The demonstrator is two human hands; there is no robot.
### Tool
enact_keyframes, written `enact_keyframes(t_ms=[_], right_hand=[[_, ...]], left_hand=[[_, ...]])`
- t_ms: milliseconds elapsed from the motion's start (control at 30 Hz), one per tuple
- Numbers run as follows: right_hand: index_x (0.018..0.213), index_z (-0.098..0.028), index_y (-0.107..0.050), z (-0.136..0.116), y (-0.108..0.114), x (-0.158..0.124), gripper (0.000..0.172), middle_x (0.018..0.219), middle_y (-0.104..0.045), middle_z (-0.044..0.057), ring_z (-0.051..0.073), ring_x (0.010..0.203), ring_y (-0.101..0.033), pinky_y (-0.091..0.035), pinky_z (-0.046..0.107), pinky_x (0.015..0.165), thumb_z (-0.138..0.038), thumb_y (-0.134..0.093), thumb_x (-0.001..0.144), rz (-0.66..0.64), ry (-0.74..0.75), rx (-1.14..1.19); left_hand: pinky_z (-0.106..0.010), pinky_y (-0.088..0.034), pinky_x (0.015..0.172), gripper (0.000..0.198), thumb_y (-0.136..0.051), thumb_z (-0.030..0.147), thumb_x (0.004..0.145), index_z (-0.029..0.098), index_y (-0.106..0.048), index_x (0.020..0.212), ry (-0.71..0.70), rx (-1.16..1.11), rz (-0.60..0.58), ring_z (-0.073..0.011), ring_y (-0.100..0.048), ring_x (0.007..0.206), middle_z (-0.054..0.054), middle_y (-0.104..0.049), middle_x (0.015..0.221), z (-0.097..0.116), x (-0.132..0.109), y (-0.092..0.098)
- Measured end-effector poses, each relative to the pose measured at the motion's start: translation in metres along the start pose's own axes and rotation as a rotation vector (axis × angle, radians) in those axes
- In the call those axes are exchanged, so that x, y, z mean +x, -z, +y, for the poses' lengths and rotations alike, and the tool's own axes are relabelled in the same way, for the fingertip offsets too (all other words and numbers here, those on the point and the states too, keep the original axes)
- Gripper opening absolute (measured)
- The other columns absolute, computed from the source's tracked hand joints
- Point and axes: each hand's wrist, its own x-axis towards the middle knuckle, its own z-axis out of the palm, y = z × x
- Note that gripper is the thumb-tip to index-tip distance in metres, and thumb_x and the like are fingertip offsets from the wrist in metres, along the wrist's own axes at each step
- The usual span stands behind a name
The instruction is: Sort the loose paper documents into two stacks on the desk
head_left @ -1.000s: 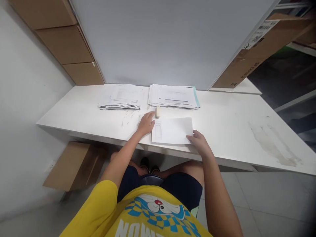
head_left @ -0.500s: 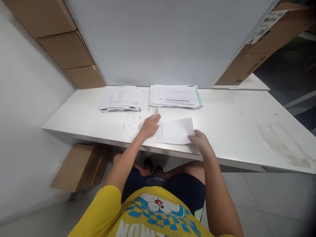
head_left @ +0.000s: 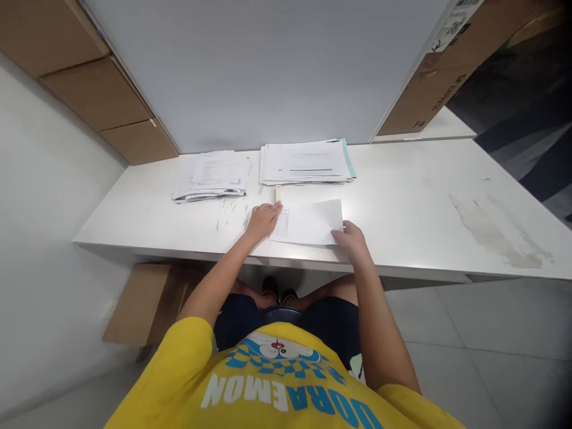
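A folded white sheet of paper [head_left: 313,221] lies on the white table [head_left: 402,208] near its front edge. My left hand [head_left: 262,220] rests flat on the table with its fingers stretched over the sheet's left end. My right hand [head_left: 351,239] has its fingers curled on the sheet's lower right corner. A small cream block [head_left: 279,193], like an eraser, stands just beyond my left fingertips.
Two stacks of printed papers lie at the back of the table, a messy stack of papers [head_left: 212,177] on the left and a neat stack [head_left: 306,161] on the right. A white board [head_left: 268,65] stands behind them. Cardboard boxes [head_left: 89,89] line the left wall; another box [head_left: 138,301] sits under the table.
My left hand slid from beside the cream block onto the sheet's left end. The right hand stays at the lower right corner. The camera has tilted down slightly.
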Motion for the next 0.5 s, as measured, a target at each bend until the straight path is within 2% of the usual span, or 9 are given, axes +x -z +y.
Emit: enact_keyframes(t_ms=[133, 267, 333, 400, 500], right_hand=[[0.081, -0.021, -0.06, 0.001, 0.005, -0.009, 0.024, 0.077, -0.065, 0.003, 0.021, 0.073, -0.059, -0.044, 0.031, 0.065, -0.035, -0.058, 0.062, 0.022, 0.001, 0.022], [0.079, -0.02, -0.06, 0.001, 0.029, -0.003, 0.024, 0.07, -0.062, 0.0, 0.018, 0.066, -0.056, -0.044, 0.029, 0.06, -0.034, -0.061, 0.06, 0.112, 0.017, 0.195], [0.083, -0.02, -0.059, -0.009, 0.042, 0.016, 0.025, 0.072, -0.062, -0.001, 0.017, 0.066, -0.057, -0.046, 0.029, 0.061, -0.031, -0.062, 0.061, 0.197, 0.046, 0.274], [0.091, -0.017, -0.058, -0.028, 0.048, 0.047, 0.027, 0.078, -0.063, 0.001, 0.015, 0.068, -0.057, -0.048, 0.028, 0.064, -0.027, -0.059, 0.066, 0.234, 0.086, 0.206], [0.109, -0.009, -0.054, -0.066, 0.04, 0.101, 0.034, 0.092, -0.064, 0.008, 0.013, 0.075, -0.055, -0.048, 0.027, 0.07, -0.022, -0.048, 0.078, 0.152, 0.14, -0.037]], left_hand=[[-0.047, -0.045, 0.102, 0.045, -0.039, 0.025, 0.099, 0.021, -0.055, 0.141, -0.033, 0.038, 0.069, -0.0279, -0.055, 0.126, -0.004, -0.05, 0.153, 0.009, -0.006, 0.001], [-0.045, -0.041, 0.109, 0.048, -0.038, 0.03, 0.1, 0.019, -0.051, 0.145, -0.035, 0.021, 0.141, -0.027, -0.048, 0.136, -0.006, -0.048, 0.154, 0.008, -0.009, 0.0], [-0.044, -0.038, 0.114, 0.051, -0.038, 0.032, 0.1, 0.018, -0.045, 0.148, 0.009, -0.007, 0.153, -0.0267, -0.043, 0.142, -0.008, -0.043, 0.158, 0.004, -0.005, -0.002], [-0.046, -0.034, 0.118, 0.057, -0.038, 0.037, 0.1, 0.016, -0.037, 0.153, 0.082, -0.039, 0.141, -0.0285, -0.036, 0.148, -0.01, -0.035, 0.162, 0.0, 0.0, -0.005], [-0.047, -0.03, 0.121, 0.063, -0.037, 0.042, 0.101, 0.014, -0.03, 0.156, 0.167, -0.094, 0.108, -0.0304, -0.03, 0.151, -0.014, -0.03, 0.164, -0.006, 0.005, -0.011]])
